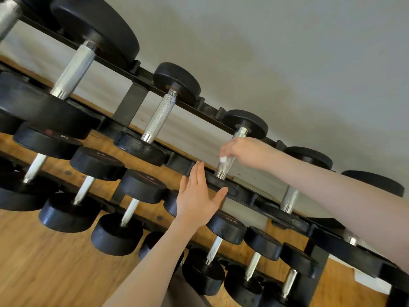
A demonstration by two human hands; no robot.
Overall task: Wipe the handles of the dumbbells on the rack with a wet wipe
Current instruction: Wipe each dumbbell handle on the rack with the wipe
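Knurled steel handle point(230, 155) is gripped by the right hand point(241, 151) through a small wet wipe point(222, 159); left hand point(197, 196), fingers straight, is pressed beside that handle. Wipe may slip out.

Open gaps between dumbbell heads point(177, 82)

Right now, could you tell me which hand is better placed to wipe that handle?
The right hand: its fingers already hold the wet wipe against the handle. The left hand is open and holds nothing.
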